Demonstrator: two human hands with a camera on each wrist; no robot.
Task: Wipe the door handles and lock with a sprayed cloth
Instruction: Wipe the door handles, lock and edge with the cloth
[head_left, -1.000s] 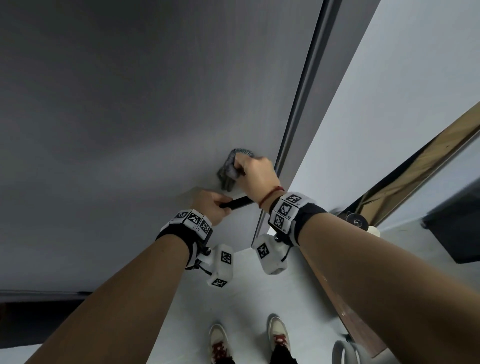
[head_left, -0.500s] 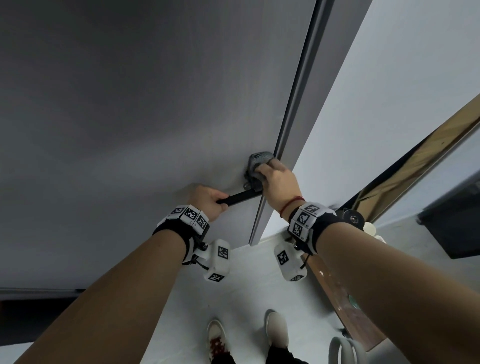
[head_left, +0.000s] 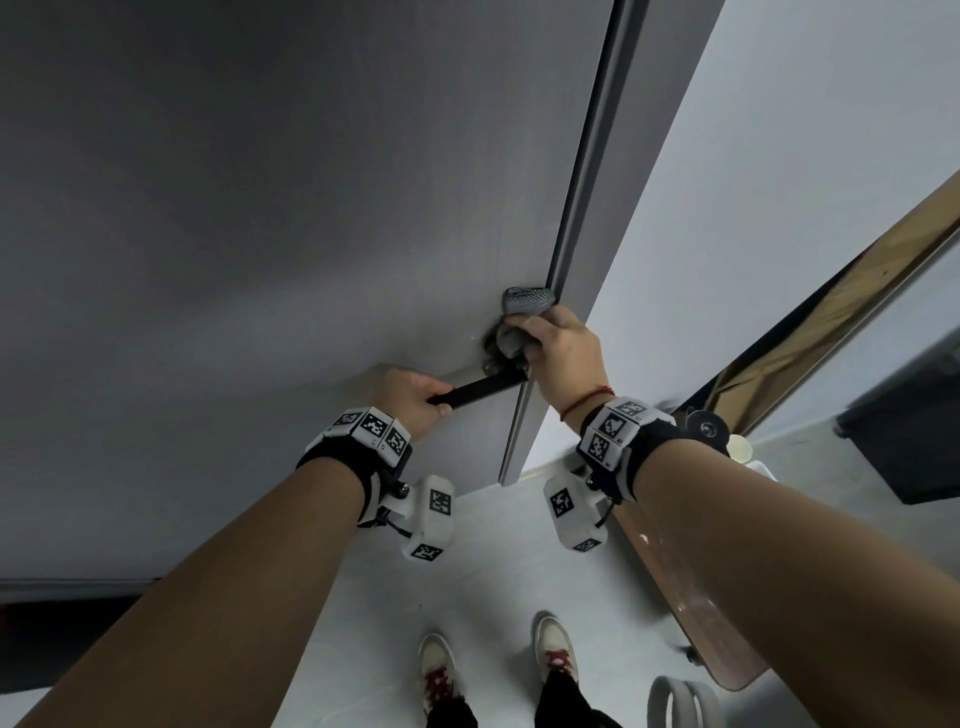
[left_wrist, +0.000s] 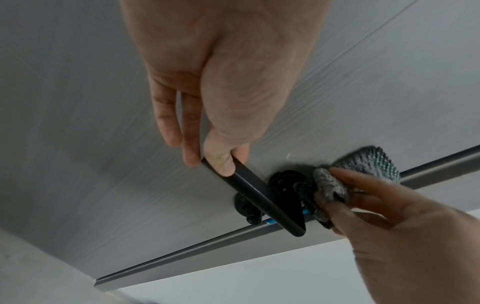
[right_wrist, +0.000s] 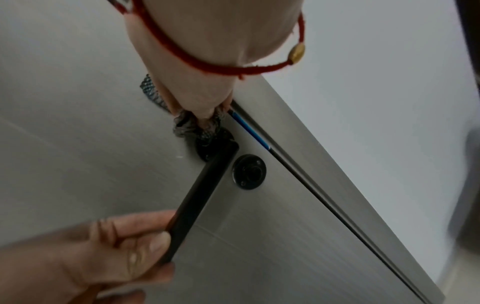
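Wiping the round base of the door handle (left_wrist: 259, 195): the right hand (head_left: 563, 353) is pressing the bunched cloth (left_wrist: 330, 185) there while the left hand (head_left: 410, 397) is pinching the lever's free end; next, probably the lock (right_wrist: 248, 171) just beside it.

A second ago the right hand (head_left: 563, 353) had the cloth (head_left: 522, 312) bunched on the door (head_left: 260, 234) face, up and away from the door's edge; since then hand and cloth have slid across toward that edge and down onto the round base of the handle (head_left: 478, 388). The cloth now wraps the base just beside the edge, part of it standing up above the knuckles. The door has swung a little, its edge sitting further right than before.
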